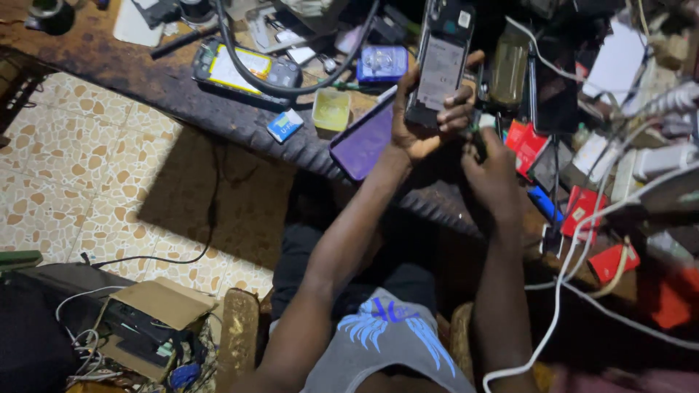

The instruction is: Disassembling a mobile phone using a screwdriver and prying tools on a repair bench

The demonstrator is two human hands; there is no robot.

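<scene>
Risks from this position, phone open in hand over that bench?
1. The opened phone is pinched only by the left hand above the bench edge; a slip may drop it.
2. The right hand works a small tool near exposed internals; it might scratch them.
3. The purple phone overhangs the edge.

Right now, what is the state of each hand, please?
Left hand: closed around an opened phone, back cover off.
Right hand: closed on a small dark tool at the phone's lower edge.

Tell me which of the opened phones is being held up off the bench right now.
The dark opened phone gripped in the left hand. The other one, with a yellow battery showing, lies flat on the bench, untouched.
</scene>
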